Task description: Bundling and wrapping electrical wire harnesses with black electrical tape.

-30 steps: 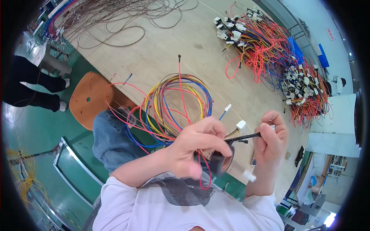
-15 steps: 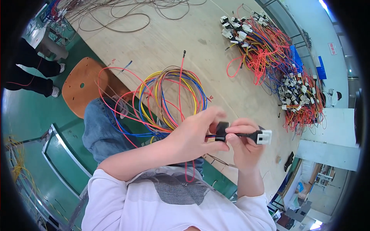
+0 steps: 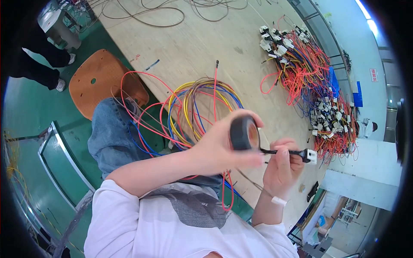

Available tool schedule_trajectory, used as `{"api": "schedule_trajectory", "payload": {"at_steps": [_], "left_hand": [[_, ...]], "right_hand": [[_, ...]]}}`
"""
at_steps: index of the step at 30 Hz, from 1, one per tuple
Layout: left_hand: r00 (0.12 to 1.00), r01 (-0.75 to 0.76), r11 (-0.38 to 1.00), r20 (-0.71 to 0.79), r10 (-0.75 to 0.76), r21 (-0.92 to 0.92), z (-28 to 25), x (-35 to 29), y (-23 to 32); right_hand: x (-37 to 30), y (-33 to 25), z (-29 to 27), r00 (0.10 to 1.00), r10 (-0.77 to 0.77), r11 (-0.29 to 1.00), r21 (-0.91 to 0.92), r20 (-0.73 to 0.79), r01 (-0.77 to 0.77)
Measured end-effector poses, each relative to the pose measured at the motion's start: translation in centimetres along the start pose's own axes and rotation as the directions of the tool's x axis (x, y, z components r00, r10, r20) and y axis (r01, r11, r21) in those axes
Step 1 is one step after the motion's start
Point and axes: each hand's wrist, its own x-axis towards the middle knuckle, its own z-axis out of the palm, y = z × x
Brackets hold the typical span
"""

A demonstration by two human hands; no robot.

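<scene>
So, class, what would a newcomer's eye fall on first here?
Probably the black tape roll in the left hand, near the centre. Just beside it, the right hand holds a black cable with a white connector. At upper right, large, mostly red wire bundles lie on the table.

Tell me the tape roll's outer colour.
Black; the tape roll in the left hand shows best in the head view.

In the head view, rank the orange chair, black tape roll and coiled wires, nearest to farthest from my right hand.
1. Black tape roll, in your left hand.
2. Coiled wires, farther left, mostly on the table.
3. Orange chair, at far left.
</scene>
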Motion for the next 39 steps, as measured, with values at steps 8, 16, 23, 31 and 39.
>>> {"api": "schedule_trajectory", "payload": {"at_steps": [8, 16, 23, 31, 39], "left_hand": [[0.990, -0.139, 0.854, 0.035, 0.140, 0.501, 1.1, -0.3, -1.5], [0.839, 0.519, 0.793, 0.364, -0.403, -0.319, 0.1, 1.0, 0.0], [0.810, 0.535, 0.844, 0.266, -0.522, 0.027, 0.7, 1.2, 0.1], [0.839, 0.476, 0.545, 0.169, -0.518, -0.690, 0.0, 0.3, 0.4], [0.920, -0.215, 0.976, 0.327, 0.217, -0.044, 0.3, -0.2, -0.8]], "right_hand": [[0.2, -1.3, 0.1, 0.992, -0.105, 0.975, -0.188, 0.066, 0.115], [-0.2, -1.4, 0.7, 0.988, -0.113, 0.969, -0.207, 0.107, 0.133], [-0.4, -1.2, 1.0, 0.972, -0.198, 0.940, -0.256, 0.128, 0.225], [-0.1, -1.0, 0.8, 0.976, -0.218, 0.972, -0.089, -0.001, 0.217], [0.4, -1.8, -0.5, 0.972, -0.222, 0.971, -0.110, -0.073, 0.213]]}}
